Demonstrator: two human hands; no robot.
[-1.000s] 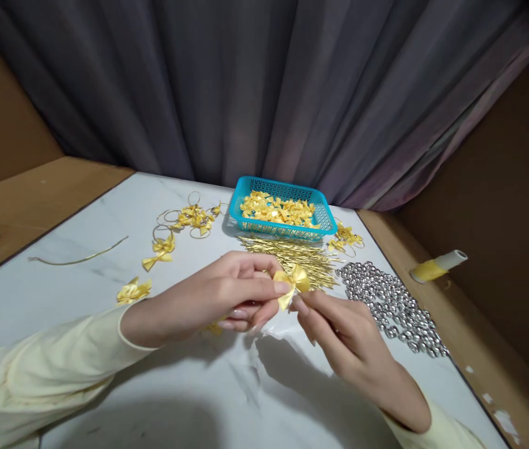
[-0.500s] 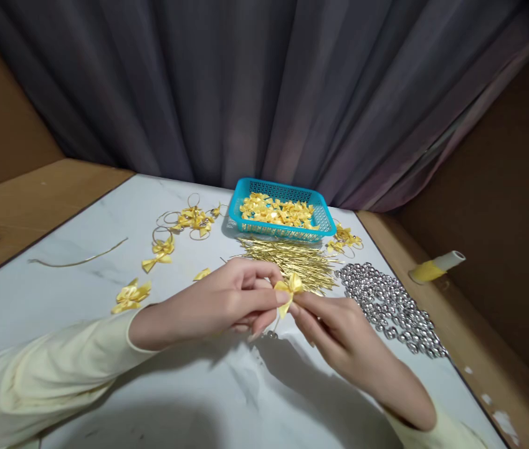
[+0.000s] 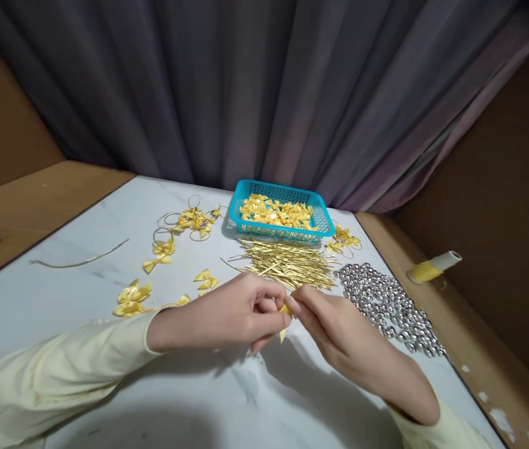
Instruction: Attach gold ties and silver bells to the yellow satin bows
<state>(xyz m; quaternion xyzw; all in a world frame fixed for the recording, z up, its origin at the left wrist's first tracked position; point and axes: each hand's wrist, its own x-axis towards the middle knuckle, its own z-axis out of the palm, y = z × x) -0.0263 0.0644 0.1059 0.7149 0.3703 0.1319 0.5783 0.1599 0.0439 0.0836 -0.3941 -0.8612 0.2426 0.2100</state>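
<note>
Between my fingertips is a yellow ribbon bow (image 3: 285, 310), mostly covered by them. My left hand (image 3: 245, 312) is closed on it from the left, fingers curled under. From the right, the thumb and fingers of my right hand (image 3: 329, 324) pinch the same bow. Just beyond my hands lies a pile of gold twist ties (image 3: 292, 262). Several loose yellow bows (image 3: 132, 298) rest left of my left hand. Silver beads (image 3: 386, 305) are spread to the right of my right hand.
A turquoise basket (image 3: 283, 236) of yellow bows stands at the back. Bows with looped ties (image 3: 194, 219) lie to its left, more (image 3: 344, 237) to its right. A single tie (image 3: 80, 264) lies far left. A white tube with yellow wrap (image 3: 433, 267) is on the right.
Both hands have come slightly lower and closer together, and the bow is now more covered by the fingers. The bead that hung below it no longer shows.
</note>
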